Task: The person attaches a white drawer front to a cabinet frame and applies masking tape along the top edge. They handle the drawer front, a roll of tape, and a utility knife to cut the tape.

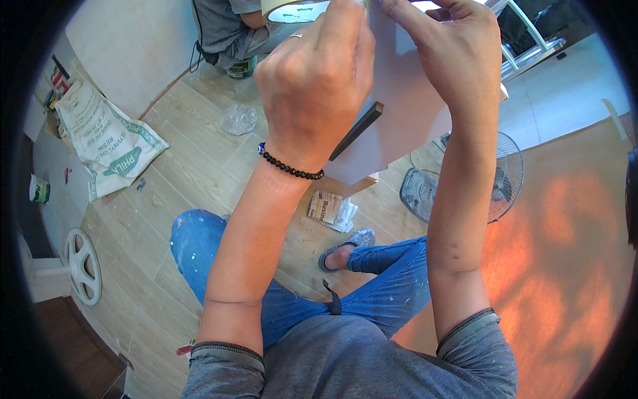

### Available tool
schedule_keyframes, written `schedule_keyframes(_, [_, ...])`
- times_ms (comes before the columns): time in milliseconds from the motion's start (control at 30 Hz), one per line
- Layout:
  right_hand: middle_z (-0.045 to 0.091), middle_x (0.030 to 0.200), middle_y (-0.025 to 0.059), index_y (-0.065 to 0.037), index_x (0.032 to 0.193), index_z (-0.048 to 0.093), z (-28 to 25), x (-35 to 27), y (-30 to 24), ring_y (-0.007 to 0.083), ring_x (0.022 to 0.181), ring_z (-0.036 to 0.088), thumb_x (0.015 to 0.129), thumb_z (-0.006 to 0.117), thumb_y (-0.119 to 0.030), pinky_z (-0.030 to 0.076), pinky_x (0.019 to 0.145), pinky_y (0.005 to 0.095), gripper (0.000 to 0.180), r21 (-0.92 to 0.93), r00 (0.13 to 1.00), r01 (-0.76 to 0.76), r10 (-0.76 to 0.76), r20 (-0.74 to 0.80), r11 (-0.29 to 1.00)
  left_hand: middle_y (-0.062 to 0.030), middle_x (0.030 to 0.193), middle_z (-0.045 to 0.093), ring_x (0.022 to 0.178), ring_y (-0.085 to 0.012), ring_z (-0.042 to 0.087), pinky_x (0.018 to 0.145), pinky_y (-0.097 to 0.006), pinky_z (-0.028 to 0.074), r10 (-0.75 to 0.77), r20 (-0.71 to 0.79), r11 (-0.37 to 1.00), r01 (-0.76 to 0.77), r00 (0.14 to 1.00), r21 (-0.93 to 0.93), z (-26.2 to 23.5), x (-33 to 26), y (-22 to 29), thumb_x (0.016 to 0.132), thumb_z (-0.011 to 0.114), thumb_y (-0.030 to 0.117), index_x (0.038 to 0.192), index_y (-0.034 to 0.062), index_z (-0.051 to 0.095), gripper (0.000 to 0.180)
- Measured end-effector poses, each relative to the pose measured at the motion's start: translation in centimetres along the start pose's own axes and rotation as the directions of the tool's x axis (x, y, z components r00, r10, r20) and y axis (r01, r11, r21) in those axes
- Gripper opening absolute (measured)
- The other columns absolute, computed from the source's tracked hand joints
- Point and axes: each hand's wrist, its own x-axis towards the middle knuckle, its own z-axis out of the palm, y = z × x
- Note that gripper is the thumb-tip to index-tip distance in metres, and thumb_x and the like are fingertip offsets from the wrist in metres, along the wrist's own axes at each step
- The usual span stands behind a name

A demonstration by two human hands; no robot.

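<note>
My left hand is closed at the top of the view, with a roll of tape held against its fingers. It wears a ring and a beaded black bracelet. My right hand is raised beside it, thumb and fingers pinched together near the top edge; what they pinch is too cut off to make out. Below and between the hands stands a pale white panel. A dark bar-shaped piece sits on the panel, partly behind my left wrist.
Another person in grey sits at the upper left. Around me are a standing fan, a metal ladder, a printed sack, a crumpled plastic bag, folded paper and a white wheel-shaped base.
</note>
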Motion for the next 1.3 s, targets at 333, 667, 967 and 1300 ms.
schedule_keyframes(333, [0.068,0.072,0.0078,0.004,0.089,0.078,0.1,-0.3,-0.6,0.0104,0.056,0.06,0.086,0.08,-0.02,0.045,0.054,0.0262,0.024,-0.039,1.0,0.005,-0.005,-0.022,0.999,-0.0164,0.07,0.064,0.06,-0.0349,0.065,0.056,-0.042,0.05,0.024,0.06,0.999,-0.027,0.998,0.044,-0.4,0.4,0.2,0.09,0.068,0.001,0.099,0.0015,0.065,0.009])
schedule_keyframes(667, [0.068,0.07,0.007,0.003,0.089,0.078,-0.1,0.0,-0.2,0.0097,0.057,0.059,0.085,0.08,-0.021,0.045,0.055,0.0265,0.024,0.02,0.998,-0.06,0.059,0.025,0.998,-0.0162,0.068,0.063,0.059,-0.0351,0.065,0.055,-0.043,0.049,-0.003,0.063,1.0,0.003,0.998,0.002,-0.2,0.2,0.0,0.091,0.068,0.001,0.097,0.0018,0.063,0.007])
schedule_keyframes(967, [0.067,0.065,0.0047,0.003,0.09,0.078,-0.5,0.8,-0.5,0.0076,0.055,0.058,0.087,0.079,-0.02,0.043,0.051,0.0244,0.023,0.102,0.972,-0.21,0.196,0.127,0.972,-0.0159,0.067,0.061,0.057,-0.0345,0.064,0.053,-0.042,0.048,0.001,0.067,1.0,-0.002,0.998,0.014,-0.3,0.1,-0.1,0.09,0.068,0.0,0.095,0.0022,0.063,0.007])
schedule_keyframes(1300, [0.068,0.068,0.006,0.004,0.089,0.078,-0.2,0.3,0.7,0.0082,0.055,0.059,0.087,0.08,-0.02,0.044,0.052,0.0247,0.024,0.117,0.995,-0.073,0.064,0.072,0.99,-0.0153,0.066,0.061,0.056,-0.0334,0.064,0.053,-0.042,0.048,-0.008,0.08,1.0,0.006,0.997,0.018,-0.3,0.0,-0.2,0.09,0.068,0.0,0.095,0.0019,0.063,0.007])
